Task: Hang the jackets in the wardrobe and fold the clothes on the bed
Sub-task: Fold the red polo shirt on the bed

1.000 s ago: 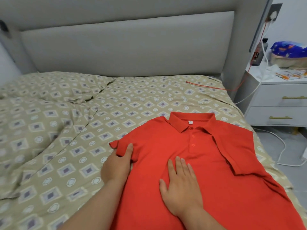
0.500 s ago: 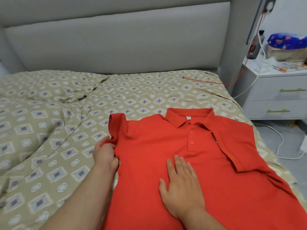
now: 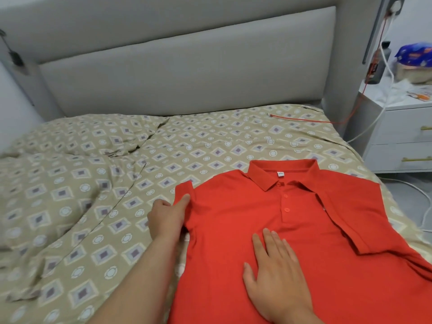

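A red polo shirt [image 3: 301, 230] lies face up on the bed [image 3: 163, 160], collar toward the headboard. Its right sleeve is folded in over the chest. My left hand [image 3: 167, 217] holds the shirt's left sleeve at its edge, thumb on top of the red cloth and fingers under it. My right hand [image 3: 278, 274] lies flat with straight fingers on the shirt's front, below the buttons.
The patterned bedcover is bunched at the left [image 3: 58, 183]. A grey padded headboard [image 3: 187, 73] stands behind. A white nightstand [image 3: 402, 136] with cables, a bottle and a blue pack stands at the right. An orange cable [image 3: 304, 119] lies on the bed.
My left hand has moved with the left sleeve from raised and upright to lower on the bed. The view has shifted a little. My right hand has stayed flat on the shirt.
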The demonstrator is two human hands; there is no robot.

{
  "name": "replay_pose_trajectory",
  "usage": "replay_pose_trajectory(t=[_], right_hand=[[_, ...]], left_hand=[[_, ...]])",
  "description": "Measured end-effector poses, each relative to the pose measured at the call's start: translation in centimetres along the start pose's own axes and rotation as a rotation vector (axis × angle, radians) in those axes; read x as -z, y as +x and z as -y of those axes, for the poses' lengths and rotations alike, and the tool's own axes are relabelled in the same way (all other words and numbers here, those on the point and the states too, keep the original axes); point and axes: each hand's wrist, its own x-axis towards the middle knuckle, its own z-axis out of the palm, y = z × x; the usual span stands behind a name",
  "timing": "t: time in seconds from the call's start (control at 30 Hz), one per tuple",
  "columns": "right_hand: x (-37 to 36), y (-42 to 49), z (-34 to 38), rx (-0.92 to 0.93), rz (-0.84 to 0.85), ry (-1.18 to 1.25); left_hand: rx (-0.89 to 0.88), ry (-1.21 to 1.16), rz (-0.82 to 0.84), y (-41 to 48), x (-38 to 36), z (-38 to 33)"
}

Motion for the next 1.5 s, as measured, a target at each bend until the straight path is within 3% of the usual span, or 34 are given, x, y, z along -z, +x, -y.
replay_pose_trajectory(t=[0.17, 0.3, 0.4, 0.47, 0.57, 0.63, 0.7, 0.8, 0.93, 1.0, 1.17, 1.3, 1.4, 1.5], right_hand=[[0.0, 0.0, 0.0, -0.007, -0.007, -0.003], [0.2, -0.2, 0.3, 0.002, -0.022, -0.042], [0.2, -0.1, 0.3, 0.005, -0.026, -0.055], [0.1, -0.2, 0.2, 0.002, -0.017, -0.054], [0.4, -0.2, 0.4, 0.009, -0.019, -0.033], [0.4, -0.2, 0.4, 0.012, -0.01, -0.026], [0.5, -0.3, 0.6, 0.022, 0.01, -0.022], [1.6, -0.5, 1.1, -0.034, 0.055, -0.04], [1.2, -0.5, 0.7, -0.064, 0.061, -0.057], [1.0, -0.4, 0.5, -0.063, 0.069, -0.077], [1.1, -0.4, 0.6, -0.072, 0.066, -0.071], [0.8, -0.4, 0.3, -0.054, 0.024, -0.08], [0.9, -0.3, 0.4, -0.045, 0.018, -0.076], [1.0, -0.5, 0.3, -0.038, 0.008, -0.036]], left_hand=[[0.17, -0.121, 0.315, 1.3, 0.1, -1.4], [0.046, 0.105, 0.158, 0.5, 1.4, 1.7], [-0.086, 0.378, 0.183, 0.2, 2.4, 3.4], [-0.123, 0.5, 0.105, 0.3, 2.3, 2.2], [-0.494, 0.513, -0.062, 1.8, 1.3, -0.9], [-0.635, 0.562, 0.124, 3.4, 0.0, -3.2], [-0.561, 0.776, 0.387, 4.5, -1.8, -4.6], [-0.614, 1.061, 0.516, 5.3, -4.0, -5.3], [-0.891, 0.977, 0.18, 7.5, -3.8, -7.3], [-0.917, 0.955, 0.138, 7.4, -4.0, -6.7], [-0.803, 0.644, 0.051, 1.1, -4.4, -0.7], [-0.716, 0.626, 0.199, -3.0, 0.3, 6.1], [-0.622, 0.45, 0.147, -5.3, 2.6, 8.7], [-0.198, 0.009, 0.088, -5.2, 2.7, 6.8]])
